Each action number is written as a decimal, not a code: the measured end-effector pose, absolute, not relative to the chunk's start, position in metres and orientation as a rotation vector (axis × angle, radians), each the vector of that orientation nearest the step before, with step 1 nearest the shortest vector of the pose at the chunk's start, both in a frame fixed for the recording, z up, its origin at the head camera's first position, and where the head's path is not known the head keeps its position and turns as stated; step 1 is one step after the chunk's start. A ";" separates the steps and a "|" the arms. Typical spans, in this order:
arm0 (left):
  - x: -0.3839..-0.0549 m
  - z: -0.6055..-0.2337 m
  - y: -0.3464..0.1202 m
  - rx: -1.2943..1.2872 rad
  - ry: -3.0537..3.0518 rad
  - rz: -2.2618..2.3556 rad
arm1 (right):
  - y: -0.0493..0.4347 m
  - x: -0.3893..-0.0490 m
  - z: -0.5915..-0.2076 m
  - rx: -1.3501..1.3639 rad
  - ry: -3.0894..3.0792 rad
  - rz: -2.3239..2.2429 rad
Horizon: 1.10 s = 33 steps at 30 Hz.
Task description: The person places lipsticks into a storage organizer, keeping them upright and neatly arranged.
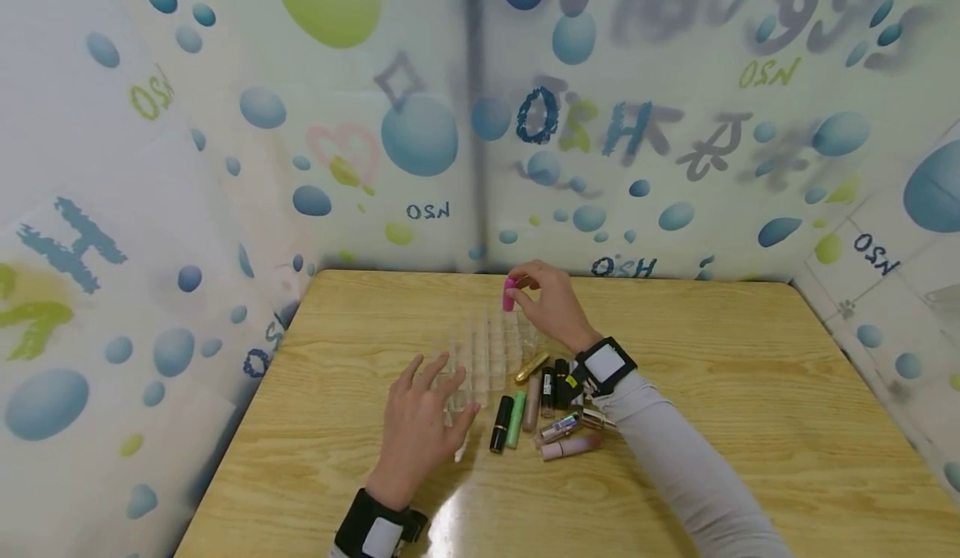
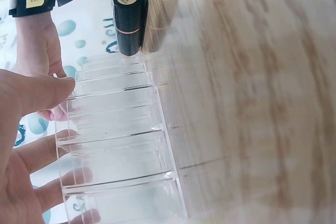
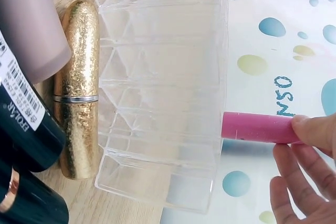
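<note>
My right hand (image 1: 553,304) pinches a bright pink lipstick tube (image 3: 257,127) by one end, between thumb and fingers. The tube's other end is right at the far edge of a clear plastic lipstick organizer (image 3: 157,66), which is divided into rows of compartments. My left hand (image 1: 423,420) is at the organizer's near left part with its fingers spread and fairly straight. In the left wrist view its thumb (image 2: 50,92) lies along the rim of the clear organizer (image 2: 123,161), and the other fingers show beside and through the wall.
Right of the organizer lie several lipstick tubes: a gold one (image 3: 79,87), a green one (image 1: 516,419), a black one (image 1: 502,425) and a pale pink one (image 1: 570,447). A patterned wall covering (image 1: 420,233) rises behind the wooden table (image 1: 735,358).
</note>
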State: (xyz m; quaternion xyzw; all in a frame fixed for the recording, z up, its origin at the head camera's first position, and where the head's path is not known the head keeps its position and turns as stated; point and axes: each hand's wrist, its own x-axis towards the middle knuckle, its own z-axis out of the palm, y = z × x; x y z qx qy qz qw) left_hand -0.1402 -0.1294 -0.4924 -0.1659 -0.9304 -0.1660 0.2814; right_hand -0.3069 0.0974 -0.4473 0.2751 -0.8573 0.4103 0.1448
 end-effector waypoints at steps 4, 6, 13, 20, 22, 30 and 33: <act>-0.140 -0.492 -0.129 -0.446 -2.492 -0.441 | 0.098 -0.309 -0.449 0.778 -2.481 1.194; -0.141 -0.492 -0.129 -0.446 -2.491 -0.439 | 0.098 -0.310 -0.450 0.768 -2.490 1.197; -0.142 -0.494 -0.128 -0.470 -2.467 -0.427 | 0.100 -0.310 -0.455 0.761 -2.545 1.174; -0.144 -0.493 -0.127 -0.475 -2.454 -0.433 | 0.101 -0.311 -0.458 0.734 -2.581 1.169; -0.144 -0.493 -0.126 -0.477 -2.455 -0.433 | 0.101 -0.312 -0.460 0.721 -2.585 1.163; -0.140 -0.492 -0.128 -0.450 -2.483 -0.433 | 0.096 -0.312 -0.467 0.729 -2.635 1.163; -0.139 -0.492 -0.130 -0.437 -2.497 -0.438 | 0.094 -0.313 -0.471 0.728 -2.634 1.148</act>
